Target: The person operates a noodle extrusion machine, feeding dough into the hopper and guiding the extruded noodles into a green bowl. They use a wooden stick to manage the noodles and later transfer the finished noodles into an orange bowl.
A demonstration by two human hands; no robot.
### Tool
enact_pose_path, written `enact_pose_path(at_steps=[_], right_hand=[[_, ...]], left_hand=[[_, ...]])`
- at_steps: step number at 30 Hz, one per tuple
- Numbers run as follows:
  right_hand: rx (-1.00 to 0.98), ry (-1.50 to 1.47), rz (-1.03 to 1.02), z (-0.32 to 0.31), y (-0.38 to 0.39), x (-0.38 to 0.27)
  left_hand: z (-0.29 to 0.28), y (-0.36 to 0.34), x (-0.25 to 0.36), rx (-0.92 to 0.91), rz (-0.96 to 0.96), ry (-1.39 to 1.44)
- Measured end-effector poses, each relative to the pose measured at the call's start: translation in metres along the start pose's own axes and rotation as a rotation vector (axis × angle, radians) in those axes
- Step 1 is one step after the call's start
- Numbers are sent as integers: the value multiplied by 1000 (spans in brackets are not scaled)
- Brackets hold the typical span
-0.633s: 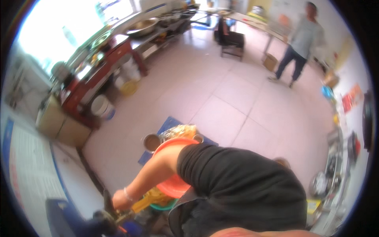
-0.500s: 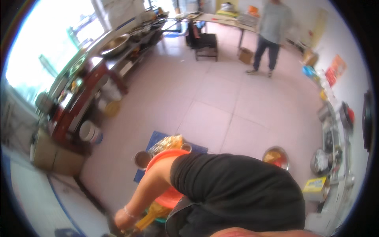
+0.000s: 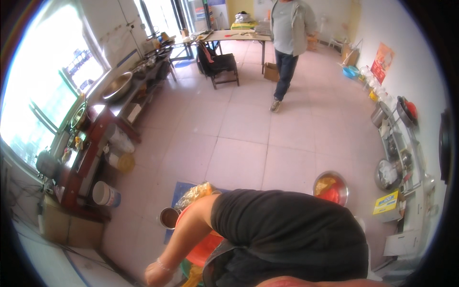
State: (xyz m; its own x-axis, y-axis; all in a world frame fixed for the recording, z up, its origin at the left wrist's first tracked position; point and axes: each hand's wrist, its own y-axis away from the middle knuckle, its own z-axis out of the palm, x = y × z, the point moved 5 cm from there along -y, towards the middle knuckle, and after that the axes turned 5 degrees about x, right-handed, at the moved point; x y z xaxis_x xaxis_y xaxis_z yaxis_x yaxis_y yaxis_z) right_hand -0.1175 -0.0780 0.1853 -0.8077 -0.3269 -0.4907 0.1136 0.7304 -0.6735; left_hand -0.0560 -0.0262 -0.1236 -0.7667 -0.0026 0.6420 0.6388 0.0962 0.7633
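Note:
A black-sleeved arm, which looks like my right, reaches across to the lower left. My right hand, with a light bracelet at its wrist, looks curled. Its fingers point away, and whatever they hold is hidden. Beside the hand lies something yellow, over a green rim. Behind the forearm shows an orange-red basin, partly covered by the arm. Past it sit a crinkled, shiny wrapped bundle and a round container with brown contents, near a blue mat. My left hand is out of view.
On the right stand a steel bowl with red and yellow contents and a yellow box. White bucket and red-brown table are left. A person is near the far table, by a black chair.
The view has shifted, so the room appears displaced leftward. The person at the back has stepped closer. My right hand is slightly lower in the picture and still beside the yellow thing.

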Motion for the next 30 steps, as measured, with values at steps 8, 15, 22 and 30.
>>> enact_pose_path(at_steps=[8, 15, 22, 30], right_hand=[[25, 63, -27, 8, 9, 12], [76, -18, -58, 12, 16, 22], [-73, 143, 220, -20, 10, -41], [-175, 190, 233, -35, 8, -63]], left_hand=[[-1, 1, 5, 13, -8, -30], [0, 1, 9, 20, -7, -49], [-22, 6, -2, 55, -21, -21], [-51, 14, -25, 98, -28, 32]])
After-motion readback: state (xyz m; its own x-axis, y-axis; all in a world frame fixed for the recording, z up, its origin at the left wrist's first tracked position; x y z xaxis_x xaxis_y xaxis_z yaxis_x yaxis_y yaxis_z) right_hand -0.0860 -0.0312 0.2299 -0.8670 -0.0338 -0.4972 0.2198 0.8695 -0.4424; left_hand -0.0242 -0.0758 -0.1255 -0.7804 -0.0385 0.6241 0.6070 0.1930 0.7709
